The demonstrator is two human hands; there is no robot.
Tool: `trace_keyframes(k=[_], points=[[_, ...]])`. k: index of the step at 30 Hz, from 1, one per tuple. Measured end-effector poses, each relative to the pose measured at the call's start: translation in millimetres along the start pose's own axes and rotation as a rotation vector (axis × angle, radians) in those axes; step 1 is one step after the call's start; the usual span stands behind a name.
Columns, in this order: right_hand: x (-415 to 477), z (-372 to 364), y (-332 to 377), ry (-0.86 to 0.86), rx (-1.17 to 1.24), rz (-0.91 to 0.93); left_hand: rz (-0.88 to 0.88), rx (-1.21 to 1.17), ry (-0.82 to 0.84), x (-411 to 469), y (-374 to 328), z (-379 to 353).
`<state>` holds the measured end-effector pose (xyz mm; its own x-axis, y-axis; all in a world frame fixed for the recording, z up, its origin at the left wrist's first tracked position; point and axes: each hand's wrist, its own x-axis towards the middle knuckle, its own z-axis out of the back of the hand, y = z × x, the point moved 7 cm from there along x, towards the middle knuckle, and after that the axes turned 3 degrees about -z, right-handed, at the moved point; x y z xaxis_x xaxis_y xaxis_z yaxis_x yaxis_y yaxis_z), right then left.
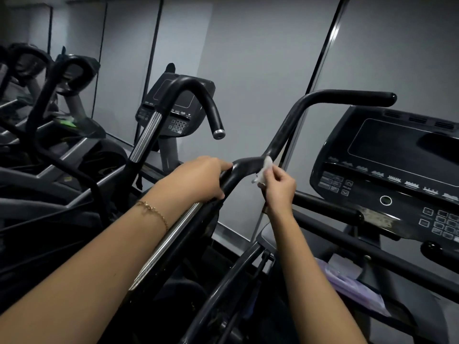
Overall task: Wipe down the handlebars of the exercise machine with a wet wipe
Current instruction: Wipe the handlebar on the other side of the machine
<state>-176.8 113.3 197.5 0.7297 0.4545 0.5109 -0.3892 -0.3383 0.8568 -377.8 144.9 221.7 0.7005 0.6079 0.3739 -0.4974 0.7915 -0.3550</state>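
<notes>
Console (387, 167) just right of handlebar (280, 135); right hand (278, 187) presses wipe (264, 170) there.

Console (397, 170) cut by right edge; keypad labels (444, 223) too small to read.

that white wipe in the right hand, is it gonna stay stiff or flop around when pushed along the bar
Probably floppy: the wet wipe looks crumpled and bunched in the right hand, bending against the handlebar. Likely very light, since fingertips alone pinch it. It may bunch rather than slide flat.

Console (397, 155) right of handlebar (285, 127), wall (248, 58) behind
</notes>
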Motion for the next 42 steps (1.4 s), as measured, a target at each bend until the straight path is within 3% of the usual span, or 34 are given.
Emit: trace_keyframes(k=[2,5,9,14,19,23,28,33,38,42], points=[[15,1,-33,-0.079,0.218,-0.283,-0.012,0.054,0.024,4,-3,0],[13,-15,-47,-0.089,0.452,-0.409,-0.008,0.069,0.04,5,-1,-3],[4,-24,-40,-0.032,0.528,-0.364,-0.008,0.081,0.036,4,-1,-4],[7,-22,-48,-0.116,0.495,-0.4,0.001,0.092,0.031,3,-3,-3],[-17,-30,-47,-0.013,0.476,-0.291,0.003,0.057,0.013,2,0,-2],[-8,-28,-44,-0.128,0.625,-0.378,0.019,0.04,0.009,0,1,-2],[-36,-38,-41,-0.031,0.61,-0.386,0.018,0.042,-0.004,-3,0,-1],[-30,-39,-36,-0.107,0.68,-0.395,0.017,0.017,-0.001,-3,4,-2],[-55,-37,-31,-0.001,0.54,-0.31,0.003,0.069,-0.021,-1,7,-6],[-47,-19,-5,-0.019,0.3,-0.062,0.011,0.033,-0.044,-4,5,-6]])
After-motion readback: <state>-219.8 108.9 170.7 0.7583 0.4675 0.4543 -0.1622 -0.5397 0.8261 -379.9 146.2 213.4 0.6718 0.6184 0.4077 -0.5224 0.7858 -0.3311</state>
